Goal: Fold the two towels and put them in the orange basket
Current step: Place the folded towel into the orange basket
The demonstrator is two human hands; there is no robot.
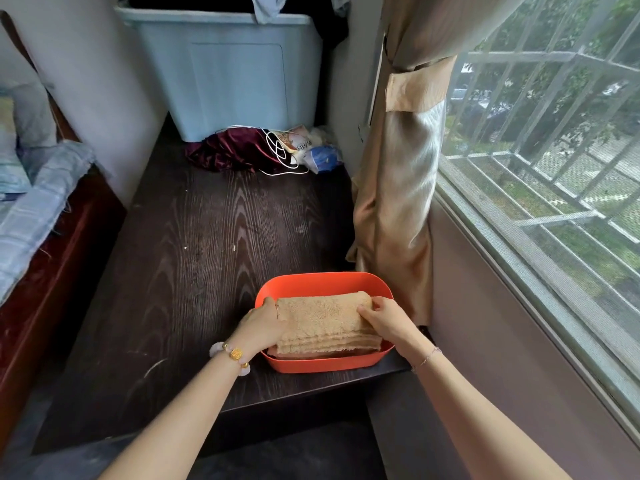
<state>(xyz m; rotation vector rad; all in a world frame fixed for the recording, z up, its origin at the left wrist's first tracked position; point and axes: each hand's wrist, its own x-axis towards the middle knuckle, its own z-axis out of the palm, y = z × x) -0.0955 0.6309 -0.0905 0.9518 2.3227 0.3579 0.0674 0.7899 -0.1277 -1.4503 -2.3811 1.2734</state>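
The left hand gripped the left end of a folded tan towel, fingers curled over its edge, and the right hand pinched the right end, thumb on top. The hands were apart, one at each end. The towel lay inside the orange basket, its layered edge towards the person; a darker layer showed under it, but what it was could not be told. A beaded bracelet sat on the left wrist, a thin chain on the right. The basket stood at the near right corner of the dark wood counter. At the far edge lay a maroon cloth and a white cord, against a blue bin. A tan curtain hung by the right edge.
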